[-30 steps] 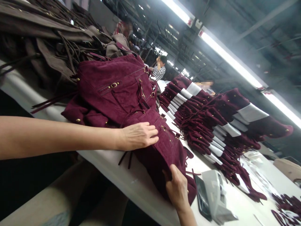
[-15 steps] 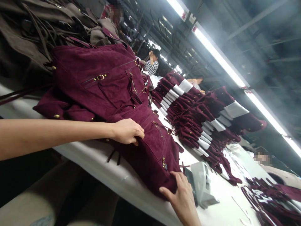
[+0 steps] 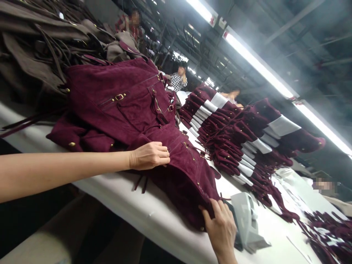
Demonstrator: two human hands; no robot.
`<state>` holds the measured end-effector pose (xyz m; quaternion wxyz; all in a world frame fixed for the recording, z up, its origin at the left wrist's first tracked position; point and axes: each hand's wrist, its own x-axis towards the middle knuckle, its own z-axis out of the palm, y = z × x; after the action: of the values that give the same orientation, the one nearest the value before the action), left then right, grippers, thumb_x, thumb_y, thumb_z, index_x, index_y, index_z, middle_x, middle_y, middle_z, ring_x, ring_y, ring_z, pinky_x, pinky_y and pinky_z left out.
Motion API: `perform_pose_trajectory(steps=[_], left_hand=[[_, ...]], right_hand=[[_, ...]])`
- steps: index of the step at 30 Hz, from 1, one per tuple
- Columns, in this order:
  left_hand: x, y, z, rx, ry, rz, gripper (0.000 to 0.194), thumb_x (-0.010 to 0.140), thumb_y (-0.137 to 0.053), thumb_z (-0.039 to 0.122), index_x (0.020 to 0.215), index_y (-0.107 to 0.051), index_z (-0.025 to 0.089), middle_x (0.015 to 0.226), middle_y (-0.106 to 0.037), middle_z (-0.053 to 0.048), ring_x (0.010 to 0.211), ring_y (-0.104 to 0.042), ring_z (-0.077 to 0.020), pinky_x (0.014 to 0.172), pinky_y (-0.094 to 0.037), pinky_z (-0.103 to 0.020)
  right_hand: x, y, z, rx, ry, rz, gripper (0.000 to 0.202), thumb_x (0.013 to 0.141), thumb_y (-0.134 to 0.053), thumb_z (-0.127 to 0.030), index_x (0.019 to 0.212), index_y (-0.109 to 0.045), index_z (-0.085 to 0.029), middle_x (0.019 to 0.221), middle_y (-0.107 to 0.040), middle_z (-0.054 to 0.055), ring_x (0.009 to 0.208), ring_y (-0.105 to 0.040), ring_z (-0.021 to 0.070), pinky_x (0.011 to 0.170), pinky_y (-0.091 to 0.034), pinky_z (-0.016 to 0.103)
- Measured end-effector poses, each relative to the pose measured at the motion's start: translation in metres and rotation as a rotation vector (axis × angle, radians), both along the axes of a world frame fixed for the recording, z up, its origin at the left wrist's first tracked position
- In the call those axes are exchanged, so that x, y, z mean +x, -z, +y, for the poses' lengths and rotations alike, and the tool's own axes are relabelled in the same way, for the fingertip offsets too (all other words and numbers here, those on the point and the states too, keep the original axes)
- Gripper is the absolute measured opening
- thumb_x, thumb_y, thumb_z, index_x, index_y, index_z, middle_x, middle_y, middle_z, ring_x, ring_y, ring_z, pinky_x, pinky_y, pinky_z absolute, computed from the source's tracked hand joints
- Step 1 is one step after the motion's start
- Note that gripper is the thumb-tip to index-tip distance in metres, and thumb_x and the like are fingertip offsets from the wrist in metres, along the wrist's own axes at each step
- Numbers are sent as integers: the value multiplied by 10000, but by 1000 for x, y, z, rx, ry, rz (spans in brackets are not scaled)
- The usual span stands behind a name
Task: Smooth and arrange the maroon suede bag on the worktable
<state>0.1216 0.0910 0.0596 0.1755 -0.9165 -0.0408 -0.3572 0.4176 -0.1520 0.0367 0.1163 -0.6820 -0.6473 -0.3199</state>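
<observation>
A maroon suede bag [image 3: 176,179] lies along the white table's near edge, its opening facing me. My left hand [image 3: 151,156] is closed on the upper left part of its rim, knuckles up. At the lower right, my right hand [image 3: 220,223] pinches the other end of the rim between thumb and fingers. Another maroon bag [image 3: 110,99] with brass buckles and a zipped pocket lies behind and left, touching the first. A grey-white device [image 3: 247,220] stands just right of my right hand.
Stacked maroon pieces with white wraps [image 3: 236,143] lie across the table [image 3: 165,216]. Dark brown bags [image 3: 35,47] are heaped at upper left. More maroon pieces [image 3: 330,231] lie at lower right. A person in a checked shirt [image 3: 178,81] and others are in the background.
The bag's rim has lifted and opened wider at the right. My right hand has gone from resting with spread fingers to gripping the rim. The view has shifted slightly.
</observation>
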Motion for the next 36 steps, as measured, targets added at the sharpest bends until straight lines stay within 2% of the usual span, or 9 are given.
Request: perform_pose_trajectory(steps=[4, 7, 12, 15, 18, 22, 25, 30, 36], left_hand=[[-1, -1, -3, -9, -4, 29, 315, 1017, -390, 218, 787, -602, 178, 756, -594, -24, 718, -501, -157, 671, -343, -316], [-1, -3, -5, -19, -5, 47, 318, 1016, -399, 225, 766, -589, 178, 743, -589, -21, 714, -504, -157, 664, -349, -316], [-2, 0, 4, 37, 58, 73, 265, 1008, -395, 152, 875, -623, 169, 798, -644, -20, 754, -553, -147, 662, -381, -302], [-5, 10, 17, 134, 126, 61, 237, 1009, -400, 152, 1011, -634, 191, 927, -697, -27, 803, -595, -130, 682, -414, -285], [-10, 19, 27, 178, 142, 46, 243, 998, -418, 145, 1126, -610, 221, 1042, -707, -28, 789, -613, -116, 672, -428, -275], [-27, 20, 25, 122, 60, 14, 303, 994, -388, 95, 1237, -546, 181, 905, -711, -22, 695, -596, -114, 644, -432, -271], [-45, 18, 18, 125, 17, 8, 266, 996, -366, 83, 1173, -559, 124, 795, -683, -26, 692, -596, -122, 656, -437, -272], [-53, 22, 12, 284, 35, 96, 209, 958, -420, 42, 953, -610, 129, 824, -662, -17, 746, -588, -124, 655, -412, -279], [-55, 25, -1, 189, -79, 276, 116, 949, -493, 160, 911, -603, 164, 847, -634, -28, 759, -550, -152, 678, -412, -302]], right_hand=[[-15, -6, -1, -23, -93, 27, 634, 849, -510, -697, 1205, -528, -173, 1042, -631, 99, 989, -565, 288, 1031, -322, 494], [-21, -4, 5, -75, -72, 70, 778, 799, -499, -769, 1306, -467, -180, 1068, -628, 99, 992, -573, 295, 967, -380, 470], [-6, 17, 29, -93, 57, 109, 306, 906, -546, -514, 966, -545, -214, 763, -615, 21, 672, -592, 218, 602, -403, 321], [4, 37, 39, 22, -124, -2, 101, 945, -465, -243, 926, -544, -182, 727, -594, 33, 648, -569, 195, 603, -396, 304], [5, 52, 39, 158, -260, -87, 207, 901, -443, -87, 1065, -561, -132, 862, -632, 95, 783, -582, 219, 710, -435, 322], [6, 61, 22, 176, -179, -60, 519, 844, -392, 8, 1323, -511, -149, 873, -626, 87, 816, -577, 231, 796, -447, 377], [14, 65, 5, 162, -162, -60, 708, 793, -332, 48, 1454, -400, -194, 1072, -656, 89, 1005, -591, 257, 909, -437, 415], [24, 68, -1, 114, -136, -158, 671, 827, -347, 9, 1475, -372, -161, 1206, -654, 54, 1017, -613, 216, 905, -438, 338], [26, 74, 0, 59, -224, -201, 652, 861, -284, -80, 1511, -241, -71, 1311, -586, 138, 1128, -597, 235, 977, -411, 368]])
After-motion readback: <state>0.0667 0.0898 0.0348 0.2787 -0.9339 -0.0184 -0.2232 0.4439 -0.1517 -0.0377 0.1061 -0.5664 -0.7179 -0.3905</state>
